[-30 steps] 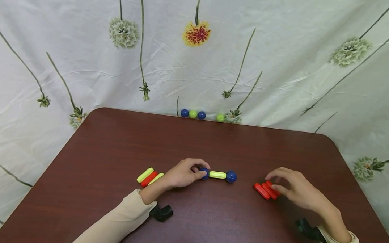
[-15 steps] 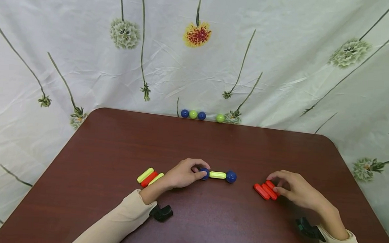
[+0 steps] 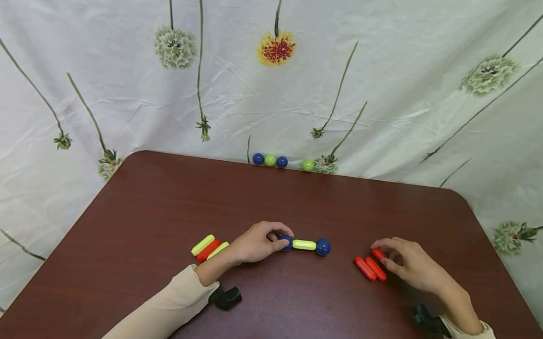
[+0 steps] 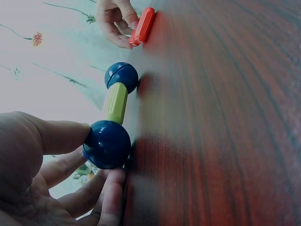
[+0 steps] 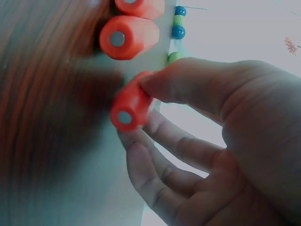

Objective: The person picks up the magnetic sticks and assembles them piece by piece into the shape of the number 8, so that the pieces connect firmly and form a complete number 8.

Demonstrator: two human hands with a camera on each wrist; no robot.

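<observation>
Cream sleeve (image 3: 165,306): on the left arm, closer to the person than the middle yellow stick (image 3: 304,245).
Two red sticks (image 3: 365,268): side by side on the bench (image 3: 293,302), right of the middle yellow stick.
Right hand (image 3: 415,264): right of the middle yellow stick, pinching one red stick (image 5: 129,106), just apart from the other two.
Side sticks (image 3: 209,250): two yellow, one red, left of the middle yellow stick.
Left hand (image 3: 254,243): left of the middle yellow stick, pinching the left blue ball (image 4: 107,145).
Middle yellow stick: between the left blue ball and right blue ball (image 3: 323,247).
Far balls (image 3: 270,160): two blue, two green, behind the middle yellow stick.
Flower cloth (image 3: 238,87): behind everything.
</observation>
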